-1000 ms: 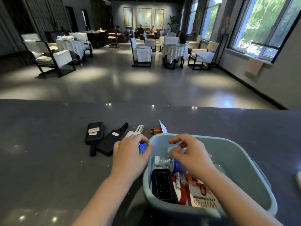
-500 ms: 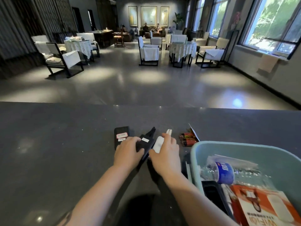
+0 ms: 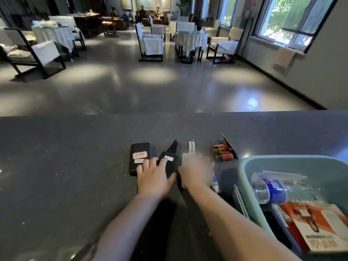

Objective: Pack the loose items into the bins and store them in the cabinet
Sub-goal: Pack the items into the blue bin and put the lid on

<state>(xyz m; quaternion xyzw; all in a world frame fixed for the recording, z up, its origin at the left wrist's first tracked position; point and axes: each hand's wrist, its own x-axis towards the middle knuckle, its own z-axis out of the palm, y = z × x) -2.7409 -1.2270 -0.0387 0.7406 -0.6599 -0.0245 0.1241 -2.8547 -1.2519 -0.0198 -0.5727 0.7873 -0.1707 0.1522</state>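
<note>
On the dark counter (image 3: pixel 66 166) lie a black device with a red-bordered label (image 3: pixel 139 157), a black walkie-talkie (image 3: pixel 170 159) and a white device with two prongs (image 3: pixel 191 151). My left hand (image 3: pixel 154 178) lies over the walkie-talkie, fingers curling round its sides and touching the labelled device. My right hand (image 3: pixel 195 172) covers the white device's body. A pack of red batteries (image 3: pixel 223 152) sits just right of them. The teal bin (image 3: pixel 250 166) at the right holds a water bottle (image 3: pixel 271 189), an orange-and-white box (image 3: pixel 318 227) and a black device (image 3: pixel 276 230).
A small white and blue tube (image 3: pixel 215 184) lies between my right wrist and the bin. Beyond the counter's far edge is a lounge floor with chairs and cloth-covered tables (image 3: pixel 190 38); people sit at the far end.
Both hands left the bin and moved left to the loose devices on the counter. My view shifted left, so the bin now sits at the right edge.
</note>
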